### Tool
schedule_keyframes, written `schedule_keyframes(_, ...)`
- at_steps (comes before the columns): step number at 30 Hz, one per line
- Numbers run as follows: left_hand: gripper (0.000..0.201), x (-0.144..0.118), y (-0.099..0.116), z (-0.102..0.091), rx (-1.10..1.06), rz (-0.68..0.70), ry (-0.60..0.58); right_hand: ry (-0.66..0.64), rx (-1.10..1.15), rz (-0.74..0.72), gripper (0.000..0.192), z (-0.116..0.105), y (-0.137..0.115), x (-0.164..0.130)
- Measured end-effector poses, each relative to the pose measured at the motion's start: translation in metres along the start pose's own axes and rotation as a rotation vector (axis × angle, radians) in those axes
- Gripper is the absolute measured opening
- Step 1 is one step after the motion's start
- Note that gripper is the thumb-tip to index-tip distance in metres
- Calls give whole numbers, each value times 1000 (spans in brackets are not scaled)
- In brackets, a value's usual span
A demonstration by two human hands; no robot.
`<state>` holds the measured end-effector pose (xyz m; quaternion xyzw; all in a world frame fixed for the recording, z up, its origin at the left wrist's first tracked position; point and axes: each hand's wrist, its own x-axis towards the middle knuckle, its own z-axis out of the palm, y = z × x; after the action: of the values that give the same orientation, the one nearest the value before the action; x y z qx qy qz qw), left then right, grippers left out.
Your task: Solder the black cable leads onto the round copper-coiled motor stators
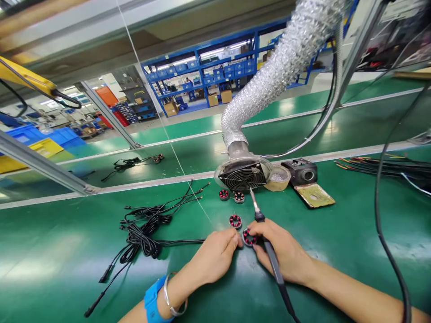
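Note:
My right hand (284, 251) grips a black soldering iron (266, 237), its tip pointing up and away toward the fume fan. The same hand's fingertips pinch a small round stator with red coils (248, 237) on the green mat. My left hand (215, 255) meets it from the left, fingertips touching that stator and the black wire (182, 242) that leads to it. Another stator (235, 221) lies just beyond the hands. Two more stators (231, 195) sit near the fan.
A fume extractor fan (243, 177) on a silver flexible duct (283, 72) stands behind the hands. A tape roll (279, 177), a black iron stand (301, 171) with a yellow sponge tray (314, 195) sit right of it. A bundle of black cables (144, 229) lies to the left.

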<state>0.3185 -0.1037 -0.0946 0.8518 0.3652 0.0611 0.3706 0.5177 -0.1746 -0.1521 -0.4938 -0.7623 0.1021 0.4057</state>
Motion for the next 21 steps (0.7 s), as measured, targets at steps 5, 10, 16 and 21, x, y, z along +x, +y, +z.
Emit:
schedule_keyframes(5,30,-5,-3,7,-7,-20,12,-103,67,13,50,-1,-12,-5)
schedule_keyframes(10,28,-11,0,5,-42,-41,23,-157,135,31,46,4,-13,-4)
schedule_keyframes(16,11,-10,3,9,0,-86,40,-199,154,26,56,3,-12,-6)
schedule_keyframes(21,4,0,4,19,60,-20,99,-173,193,86,57,11,-11,-9)
